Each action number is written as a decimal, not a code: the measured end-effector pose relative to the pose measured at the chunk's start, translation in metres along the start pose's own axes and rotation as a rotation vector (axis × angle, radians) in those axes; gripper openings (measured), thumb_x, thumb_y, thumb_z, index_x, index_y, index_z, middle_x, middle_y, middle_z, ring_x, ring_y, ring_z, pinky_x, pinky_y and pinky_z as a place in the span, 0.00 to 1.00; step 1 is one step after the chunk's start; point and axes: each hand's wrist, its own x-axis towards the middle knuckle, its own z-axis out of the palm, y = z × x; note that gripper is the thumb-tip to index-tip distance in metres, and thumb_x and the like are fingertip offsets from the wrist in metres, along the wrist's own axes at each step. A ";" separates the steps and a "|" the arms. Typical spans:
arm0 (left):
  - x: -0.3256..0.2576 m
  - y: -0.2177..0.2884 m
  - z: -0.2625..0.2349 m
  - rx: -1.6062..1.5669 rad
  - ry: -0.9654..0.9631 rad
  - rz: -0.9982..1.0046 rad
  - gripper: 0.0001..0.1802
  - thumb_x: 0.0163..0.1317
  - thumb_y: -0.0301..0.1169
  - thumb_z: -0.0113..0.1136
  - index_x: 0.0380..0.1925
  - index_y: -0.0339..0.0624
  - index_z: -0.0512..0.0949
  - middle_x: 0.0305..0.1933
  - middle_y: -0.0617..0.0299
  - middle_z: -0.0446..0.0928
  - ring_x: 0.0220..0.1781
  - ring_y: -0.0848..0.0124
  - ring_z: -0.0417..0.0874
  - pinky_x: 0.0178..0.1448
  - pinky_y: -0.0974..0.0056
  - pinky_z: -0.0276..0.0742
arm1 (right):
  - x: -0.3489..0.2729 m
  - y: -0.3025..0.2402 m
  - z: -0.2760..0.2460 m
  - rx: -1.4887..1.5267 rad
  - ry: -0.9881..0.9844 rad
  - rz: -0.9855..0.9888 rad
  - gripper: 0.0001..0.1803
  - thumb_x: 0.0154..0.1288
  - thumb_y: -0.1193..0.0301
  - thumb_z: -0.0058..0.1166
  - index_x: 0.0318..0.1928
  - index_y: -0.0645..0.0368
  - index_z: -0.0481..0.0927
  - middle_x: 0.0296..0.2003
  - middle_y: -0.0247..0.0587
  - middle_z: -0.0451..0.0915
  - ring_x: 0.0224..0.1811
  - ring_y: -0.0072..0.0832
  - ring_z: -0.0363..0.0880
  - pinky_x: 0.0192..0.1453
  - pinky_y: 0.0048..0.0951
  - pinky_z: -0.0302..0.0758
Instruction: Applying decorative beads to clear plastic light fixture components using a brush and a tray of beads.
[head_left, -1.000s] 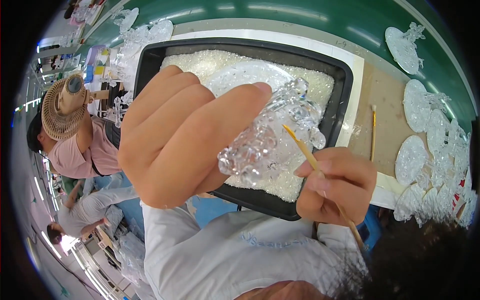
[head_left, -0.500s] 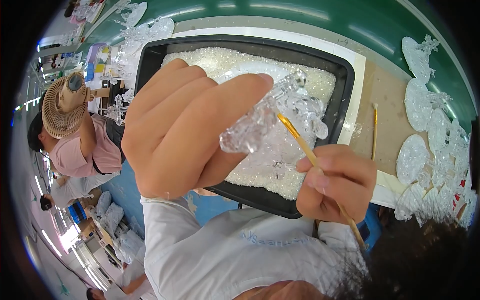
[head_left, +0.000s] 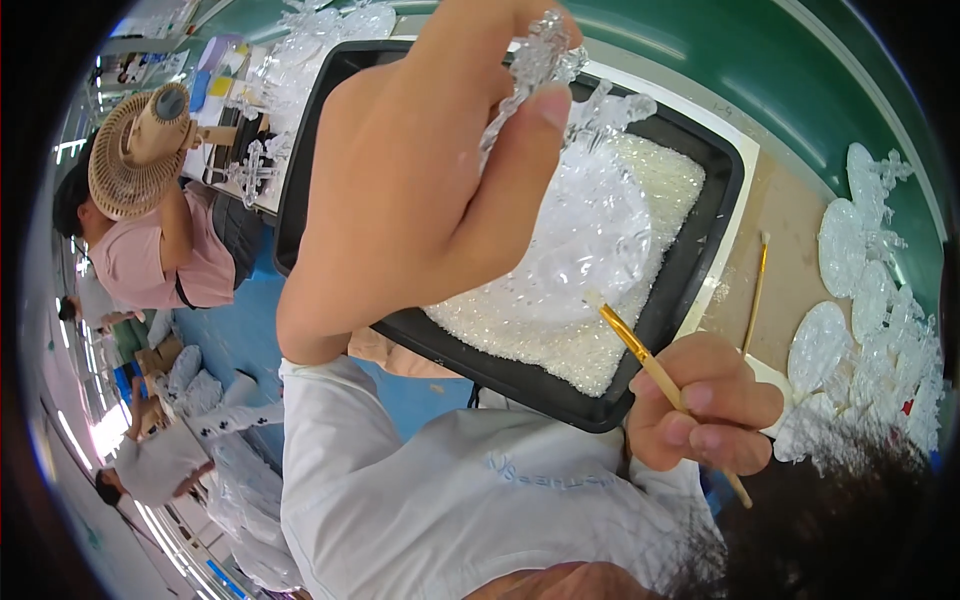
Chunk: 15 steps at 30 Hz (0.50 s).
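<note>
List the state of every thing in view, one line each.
Left hand: raised, gripping clear ornament.
Right hand: holding brush, tip at ornament.
Black tray: filled with white granules.
Spare brush: lying on table.
Finished ornaments: laid flat, right.

clear glossy plastic ornament (ridged), wooden brush
</note>
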 end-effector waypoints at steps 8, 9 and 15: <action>0.005 -0.012 -0.020 -0.057 -0.259 -0.041 0.14 0.61 0.23 0.60 0.47 0.39 0.74 0.15 0.56 0.67 0.14 0.55 0.72 0.23 0.56 0.66 | 0.008 0.002 0.018 -0.152 -0.075 -0.009 0.15 0.47 0.84 0.69 0.37 0.66 0.80 0.31 0.48 0.80 0.22 0.36 0.82 0.18 0.28 0.78; 0.005 -0.016 -0.016 -0.071 -0.242 0.007 0.14 0.60 0.23 0.60 0.47 0.39 0.74 0.15 0.56 0.67 0.14 0.55 0.72 0.23 0.56 0.66 | 0.010 0.002 0.018 -0.179 -0.098 0.001 0.15 0.45 0.85 0.69 0.36 0.66 0.80 0.30 0.48 0.80 0.22 0.36 0.82 0.19 0.28 0.78; -0.011 -0.026 -0.001 -0.004 -0.041 0.204 0.19 0.56 0.24 0.63 0.49 0.41 0.76 0.13 0.62 0.70 0.13 0.60 0.73 0.19 0.57 0.65 | 0.011 0.000 0.019 -0.361 -0.221 0.046 0.20 0.39 0.84 0.70 0.37 0.67 0.81 0.29 0.48 0.81 0.22 0.39 0.83 0.22 0.31 0.79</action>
